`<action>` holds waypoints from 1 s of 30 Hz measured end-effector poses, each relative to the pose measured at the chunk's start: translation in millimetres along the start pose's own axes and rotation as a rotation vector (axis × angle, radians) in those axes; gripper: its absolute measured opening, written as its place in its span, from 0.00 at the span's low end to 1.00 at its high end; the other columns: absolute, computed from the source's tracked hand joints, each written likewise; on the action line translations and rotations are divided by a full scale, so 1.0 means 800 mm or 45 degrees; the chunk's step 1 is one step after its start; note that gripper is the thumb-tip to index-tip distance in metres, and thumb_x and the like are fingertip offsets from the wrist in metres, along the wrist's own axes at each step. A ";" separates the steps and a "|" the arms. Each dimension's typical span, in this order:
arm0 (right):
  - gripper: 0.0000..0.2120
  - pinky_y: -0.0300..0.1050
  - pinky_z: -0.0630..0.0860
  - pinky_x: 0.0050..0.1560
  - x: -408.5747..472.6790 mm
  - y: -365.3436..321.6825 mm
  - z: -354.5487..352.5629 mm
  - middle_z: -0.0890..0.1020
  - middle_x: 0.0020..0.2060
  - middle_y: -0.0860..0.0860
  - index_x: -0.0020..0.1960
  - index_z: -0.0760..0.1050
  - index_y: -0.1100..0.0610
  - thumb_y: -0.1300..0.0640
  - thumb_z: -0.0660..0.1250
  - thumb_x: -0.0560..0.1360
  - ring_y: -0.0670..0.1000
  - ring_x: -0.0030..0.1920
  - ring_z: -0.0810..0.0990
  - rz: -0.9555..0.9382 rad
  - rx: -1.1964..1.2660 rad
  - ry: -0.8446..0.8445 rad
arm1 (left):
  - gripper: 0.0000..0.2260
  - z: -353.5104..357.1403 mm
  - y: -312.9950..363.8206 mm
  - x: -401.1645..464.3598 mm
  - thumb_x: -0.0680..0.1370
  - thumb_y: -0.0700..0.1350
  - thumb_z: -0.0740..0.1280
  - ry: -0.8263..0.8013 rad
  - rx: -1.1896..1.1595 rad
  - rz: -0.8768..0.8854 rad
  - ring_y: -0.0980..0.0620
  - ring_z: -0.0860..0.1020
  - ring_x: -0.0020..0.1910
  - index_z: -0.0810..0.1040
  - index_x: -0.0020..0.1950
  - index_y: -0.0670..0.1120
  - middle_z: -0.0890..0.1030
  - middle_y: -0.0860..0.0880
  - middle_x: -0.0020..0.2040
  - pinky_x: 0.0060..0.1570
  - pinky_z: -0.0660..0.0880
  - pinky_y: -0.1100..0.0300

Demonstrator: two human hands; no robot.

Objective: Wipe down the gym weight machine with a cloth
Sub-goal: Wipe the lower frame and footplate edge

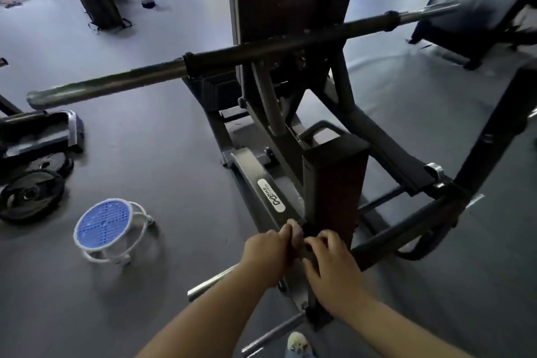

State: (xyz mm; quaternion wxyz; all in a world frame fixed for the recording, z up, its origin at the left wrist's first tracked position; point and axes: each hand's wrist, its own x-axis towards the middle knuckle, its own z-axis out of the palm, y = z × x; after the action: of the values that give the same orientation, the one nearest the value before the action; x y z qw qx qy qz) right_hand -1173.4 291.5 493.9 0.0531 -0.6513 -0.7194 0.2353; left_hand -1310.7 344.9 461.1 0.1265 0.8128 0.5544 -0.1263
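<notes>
Far left, on the grey floor (162, 154): two black weight plates (30, 193) lying flat, one overlapping the other, w/ a dark bench base (43, 132) just behind them. Near these, a round blue perforated stool (106, 224) on a white wire frame, upright, standing apart from the plates.

Above, a long bar (122, 83) runs across the view from lower left to upper right; bare steel at both ends, black sleeve in the middle. It's carried by the weight machine (290, 113), centre frame: dark frame, tall back pad upright at top, angled struts below, a grey base rail w/ a white label (270, 195) pointing toward you, and a reddish-brown padded block (334, 183) beside that rail.

Your left hand (268, 250) is at the near end of the base rail, fingers (292, 231) curled and pinching smth pale at the foot of the padded block. Cannot confirm that it's the cloth: only a small pale bit (297, 240) shows between your hands. Your right hand (334, 261) is just beside the left, touching or nearly so, fingers bent over the same spot on the machine; what they grip is hidden.

Below your wrists: two short steel pegs (273, 334) projecting from the machine base. Far right: another dark machine frame (494, 136), and a second unit in the upper right corner.
</notes>
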 end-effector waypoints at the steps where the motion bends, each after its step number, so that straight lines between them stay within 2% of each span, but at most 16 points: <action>1: 0.20 0.41 0.63 0.67 0.000 -0.004 0.002 0.61 0.69 0.51 0.71 0.64 0.51 0.48 0.57 0.80 0.50 0.68 0.64 0.048 -0.004 0.009 | 0.31 -0.002 -0.003 0.001 0.79 0.49 0.59 -0.037 -0.017 0.014 0.42 0.78 0.54 0.46 0.77 0.46 0.76 0.45 0.61 0.40 0.72 0.52; 7: 0.18 0.43 0.66 0.67 -0.005 -0.059 0.028 0.60 0.71 0.53 0.69 0.69 0.53 0.51 0.57 0.81 0.52 0.69 0.65 0.409 0.112 0.210 | 0.41 -0.005 -0.037 -0.001 0.72 0.42 0.70 -0.255 -0.145 0.255 0.41 0.77 0.56 0.46 0.76 0.45 0.78 0.42 0.59 0.50 0.74 0.50; 10: 0.17 0.42 0.70 0.60 -0.009 -0.102 0.046 0.68 0.66 0.51 0.69 0.70 0.53 0.52 0.56 0.82 0.50 0.63 0.72 0.566 0.216 0.295 | 0.44 0.002 -0.065 -0.012 0.69 0.45 0.74 -0.337 -0.332 0.381 0.42 0.78 0.56 0.48 0.75 0.44 0.78 0.44 0.57 0.52 0.75 0.52; 13: 0.19 0.39 0.71 0.58 -0.016 -0.158 0.074 0.75 0.64 0.50 0.72 0.65 0.49 0.51 0.55 0.82 0.47 0.60 0.76 0.731 0.364 0.332 | 0.43 0.008 -0.104 -0.036 0.72 0.45 0.71 -0.461 -0.537 0.533 0.43 0.76 0.59 0.43 0.76 0.43 0.77 0.42 0.61 0.55 0.72 0.57; 16: 0.24 0.35 0.72 0.53 -0.020 -0.204 0.100 0.78 0.61 0.52 0.76 0.54 0.45 0.52 0.56 0.82 0.45 0.53 0.77 0.857 0.605 0.353 | 0.49 0.008 -0.135 -0.051 0.72 0.50 0.70 -0.625 -0.749 0.680 0.46 0.73 0.64 0.36 0.77 0.43 0.71 0.41 0.67 0.63 0.68 0.61; 18: 0.27 0.33 0.70 0.52 -0.017 -0.228 0.113 0.77 0.60 0.53 0.77 0.48 0.45 0.52 0.56 0.82 0.45 0.52 0.76 0.936 0.726 0.357 | 0.46 -0.001 -0.150 -0.056 0.74 0.41 0.68 -0.747 -0.867 0.680 0.45 0.75 0.60 0.33 0.75 0.50 0.70 0.40 0.66 0.56 0.75 0.57; 20: 0.27 0.32 0.70 0.48 -0.010 -0.240 0.116 0.78 0.58 0.53 0.77 0.47 0.48 0.53 0.54 0.83 0.44 0.49 0.77 1.013 0.805 0.374 | 0.42 -0.016 -0.158 -0.055 0.76 0.33 0.63 -0.882 -0.979 0.653 0.43 0.78 0.55 0.36 0.74 0.57 0.73 0.38 0.61 0.44 0.78 0.58; 22: 0.25 0.27 0.70 0.39 -0.002 -0.242 0.112 0.77 0.49 0.49 0.77 0.49 0.46 0.54 0.53 0.83 0.38 0.39 0.74 1.058 0.931 0.442 | 0.38 -0.025 -0.159 -0.046 0.77 0.32 0.61 -0.959 -1.049 0.659 0.47 0.79 0.49 0.45 0.76 0.57 0.76 0.43 0.55 0.43 0.78 0.58; 24: 0.24 0.27 0.69 0.34 0.008 -0.234 0.106 0.74 0.45 0.47 0.76 0.51 0.44 0.54 0.53 0.83 0.37 0.36 0.72 1.108 1.007 0.524 | 0.34 -0.027 -0.153 -0.034 0.78 0.32 0.60 -0.975 -1.144 0.618 0.52 0.78 0.46 0.51 0.77 0.55 0.77 0.43 0.53 0.41 0.77 0.57; 26: 0.24 0.33 0.71 0.40 0.019 -0.220 0.098 0.77 0.48 0.50 0.77 0.51 0.45 0.52 0.54 0.83 0.42 0.40 0.74 1.190 1.005 0.563 | 0.31 -0.028 -0.140 -0.020 0.79 0.34 0.58 -0.954 -1.206 0.538 0.53 0.77 0.43 0.51 0.78 0.54 0.77 0.40 0.57 0.36 0.74 0.63; 28: 0.25 0.40 0.72 0.48 0.032 -0.204 0.087 0.79 0.56 0.54 0.77 0.50 0.48 0.52 0.54 0.83 0.47 0.46 0.76 1.259 1.022 0.602 | 0.28 -0.032 -0.124 -0.007 0.81 0.36 0.56 -0.960 -1.245 0.498 0.53 0.77 0.39 0.51 0.77 0.55 0.75 0.36 0.60 0.30 0.74 0.65; 30: 0.26 0.42 0.71 0.52 0.045 -0.185 0.077 0.77 0.59 0.56 0.78 0.49 0.50 0.52 0.54 0.83 0.51 0.53 0.77 1.286 1.060 0.669 | 0.25 -0.037 -0.113 0.007 0.83 0.38 0.55 -0.943 -1.255 0.506 0.51 0.79 0.45 0.54 0.77 0.54 0.76 0.40 0.61 0.34 0.77 0.64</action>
State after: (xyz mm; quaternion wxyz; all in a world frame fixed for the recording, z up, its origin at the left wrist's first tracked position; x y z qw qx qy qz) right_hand -1337.0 303.5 491.4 0.3542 -0.8665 -0.1426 0.3217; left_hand -1390.7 392.1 480.7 0.6887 0.6492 0.3059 -0.1030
